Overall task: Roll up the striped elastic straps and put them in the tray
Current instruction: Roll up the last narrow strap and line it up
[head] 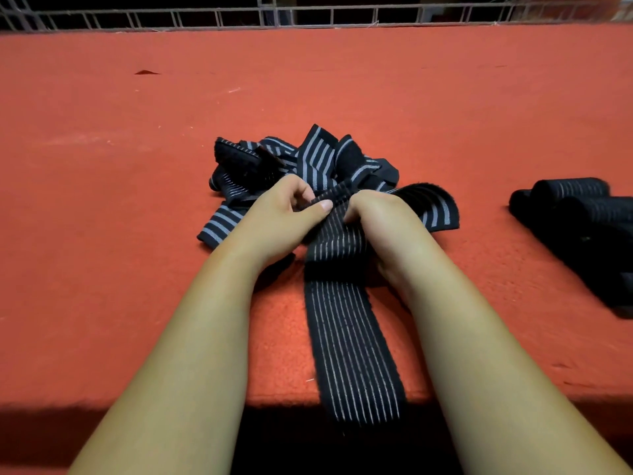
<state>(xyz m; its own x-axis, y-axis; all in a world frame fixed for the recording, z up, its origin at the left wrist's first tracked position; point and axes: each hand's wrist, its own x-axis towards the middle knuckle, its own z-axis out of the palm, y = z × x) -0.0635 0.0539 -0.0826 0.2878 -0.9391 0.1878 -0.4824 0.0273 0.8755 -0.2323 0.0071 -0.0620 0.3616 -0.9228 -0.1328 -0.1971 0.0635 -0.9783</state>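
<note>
A black elastic strap with thin pale stripes [349, 337] runs from the table's near edge up the middle to my hands. My left hand [284, 221] pinches its rolled far end between thumb and fingers. From the right, my right hand [380, 221] grips the same rolled end with curled fingers. Just behind my hands lies a loose heap of striped straps [308, 159], tangled and unrolled. At the right edge sit rolled-up straps [579, 207], dark and bunched together; whether they lie in a tray cannot be made out.
The table is covered in red-orange felt [137, 200]. A white wire grid fence [308, 15] runs along the far edge. The strap's tail hangs over the near edge into shadow.
</note>
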